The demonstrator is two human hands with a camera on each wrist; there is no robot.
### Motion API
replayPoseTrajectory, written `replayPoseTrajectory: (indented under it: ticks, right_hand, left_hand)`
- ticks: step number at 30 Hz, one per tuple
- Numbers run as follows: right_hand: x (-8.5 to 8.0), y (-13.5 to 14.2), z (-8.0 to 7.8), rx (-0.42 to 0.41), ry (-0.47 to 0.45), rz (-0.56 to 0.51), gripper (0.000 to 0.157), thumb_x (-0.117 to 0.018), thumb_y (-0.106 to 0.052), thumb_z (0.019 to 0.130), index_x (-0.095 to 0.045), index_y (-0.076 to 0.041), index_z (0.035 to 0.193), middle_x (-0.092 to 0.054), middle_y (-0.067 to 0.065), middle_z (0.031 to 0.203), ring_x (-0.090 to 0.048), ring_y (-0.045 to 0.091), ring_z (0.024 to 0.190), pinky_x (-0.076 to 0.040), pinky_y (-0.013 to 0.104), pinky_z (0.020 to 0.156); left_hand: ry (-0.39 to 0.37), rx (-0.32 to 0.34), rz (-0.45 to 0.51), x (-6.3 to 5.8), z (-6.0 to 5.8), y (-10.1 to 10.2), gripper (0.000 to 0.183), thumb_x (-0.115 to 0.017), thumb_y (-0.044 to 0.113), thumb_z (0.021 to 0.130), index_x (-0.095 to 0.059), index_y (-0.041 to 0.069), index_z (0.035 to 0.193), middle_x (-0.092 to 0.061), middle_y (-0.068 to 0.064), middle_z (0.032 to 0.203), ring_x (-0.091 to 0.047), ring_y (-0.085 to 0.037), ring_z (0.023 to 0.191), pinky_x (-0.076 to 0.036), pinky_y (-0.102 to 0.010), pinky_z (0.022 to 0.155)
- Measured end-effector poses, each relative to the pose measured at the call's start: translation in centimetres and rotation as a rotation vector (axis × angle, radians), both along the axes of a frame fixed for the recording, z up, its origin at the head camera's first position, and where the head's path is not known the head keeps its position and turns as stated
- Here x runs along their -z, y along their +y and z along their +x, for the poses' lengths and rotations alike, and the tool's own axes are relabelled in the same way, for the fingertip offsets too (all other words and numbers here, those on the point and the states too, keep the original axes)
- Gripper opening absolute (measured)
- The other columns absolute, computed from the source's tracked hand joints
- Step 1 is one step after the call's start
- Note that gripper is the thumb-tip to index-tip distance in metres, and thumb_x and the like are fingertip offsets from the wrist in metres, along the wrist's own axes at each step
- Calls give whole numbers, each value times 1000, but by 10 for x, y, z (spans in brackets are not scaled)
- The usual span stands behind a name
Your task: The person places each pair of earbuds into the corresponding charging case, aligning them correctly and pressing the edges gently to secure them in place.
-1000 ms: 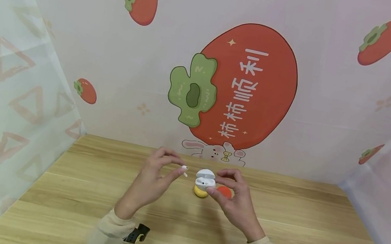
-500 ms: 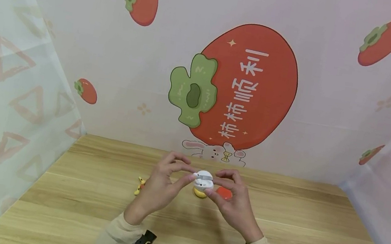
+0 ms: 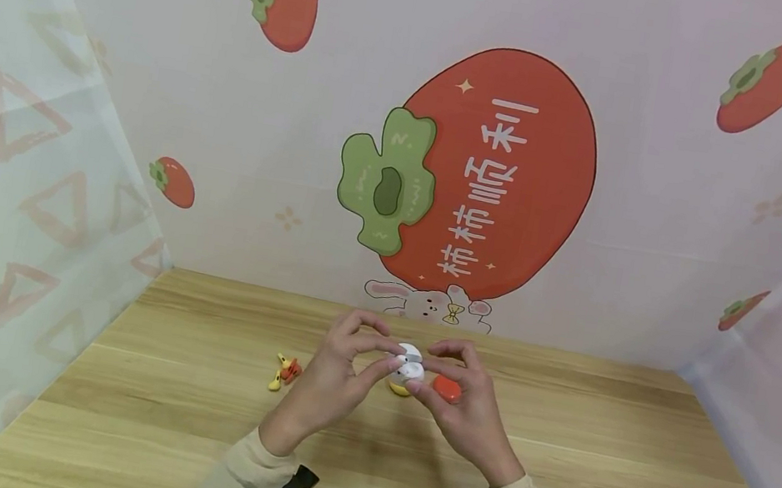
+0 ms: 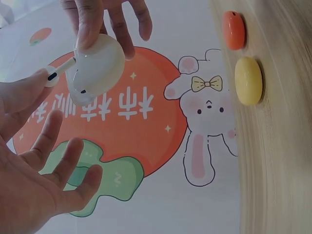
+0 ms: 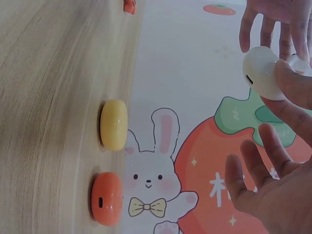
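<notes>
In the head view, my right hand [image 3: 466,399] holds a white earbud case [image 3: 411,374] in the air, its lid raised. Thumb and fingers grip the case [image 5: 261,73] from its side, and a charging slot shows on its outside. My left hand [image 3: 329,374] pinches a white earbud [image 4: 67,64] between thumb and forefinger. The bud's stem points at the case opening, its tip right at the edge in the left wrist view. A dark spot on white inside the case suggests another bud sitting there. The other fingers of both hands are spread.
Below the hands on the wooden table [image 3: 554,471] lie a yellow case [image 4: 248,80] and an orange-red case [image 4: 235,30], both closed. Several small yellow earbuds [image 3: 275,383] and orange earbuds [image 3: 292,370] lie left of them. A patterned cloth wall [image 3: 303,121] stands behind.
My left hand has moved right with the white earbud, from apart to the mouth of the case. The yellow and orange earbuds have come into sight behind it. My right hand stays nearly still.
</notes>
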State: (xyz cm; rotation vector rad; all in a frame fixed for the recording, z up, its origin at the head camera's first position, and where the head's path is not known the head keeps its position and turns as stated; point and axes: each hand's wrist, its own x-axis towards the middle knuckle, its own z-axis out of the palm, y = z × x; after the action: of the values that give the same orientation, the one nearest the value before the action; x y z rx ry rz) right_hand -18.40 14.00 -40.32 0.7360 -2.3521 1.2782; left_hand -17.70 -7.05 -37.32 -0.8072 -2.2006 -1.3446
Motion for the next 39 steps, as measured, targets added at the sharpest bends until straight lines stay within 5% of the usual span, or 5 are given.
replayPoseTrajectory:
  ticks: [20, 39]
  right_hand:
    - [-1, -1, 2, -21, -13, 5, 31, -86, -9, 81, -79, -7, 111, -58, 9, 121, -54, 22, 116, -47, 53, 95]
    - [-1, -2, 1, -57, 12, 3, 33, -87, -9, 79, -80, -13, 111, -58, 12, 120, -53, 23, 115, -45, 52, 95]
  left_hand:
    - [9, -4, -3, 1, 0, 3, 10, -85, 10, 82, -83, 12, 92, -59, -11, 113, -50, -26, 112, -44, -48, 92]
    - [123, -82, -102, 6, -1, 8, 10, -88, 11, 77, -83, 14, 85, -59, -7, 108, -51, -28, 103, -43, -51, 87]
